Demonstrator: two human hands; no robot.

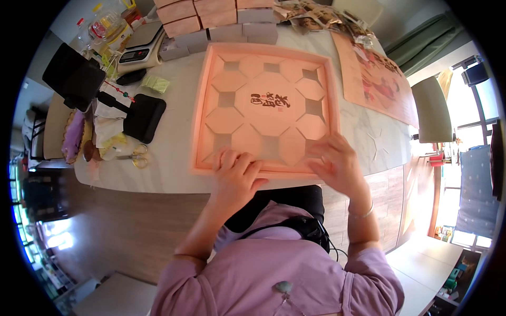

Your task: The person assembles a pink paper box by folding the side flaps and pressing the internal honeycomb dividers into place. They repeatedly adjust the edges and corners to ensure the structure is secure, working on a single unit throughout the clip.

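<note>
In front of me on the table lies a shallow square peach-coloured gift box [334, 95]. Inside it sits a peach cardboard insert [271, 117] with octagonal shapes, square gaps and dark brush writing in the middle. The fingers of my left hand [237, 171] bend over the box's front wall, left of centre, and the thumb points right along the outside. Over the front right corner, my right hand [337, 163] has its fingers curved and apart from the thumb. Its fingertips partly hide the insert there, and nothing shows between them.
Stacked peach and grey boxes [203, 23] stand behind. At left are a kitchen scale [141, 50], a black phone stand [143, 118] and scissors [138, 157]. A printed peach bag [377, 84] lies right, near a white cut-out scrap [377, 144]. Small packets [321, 18] lie at back right.
</note>
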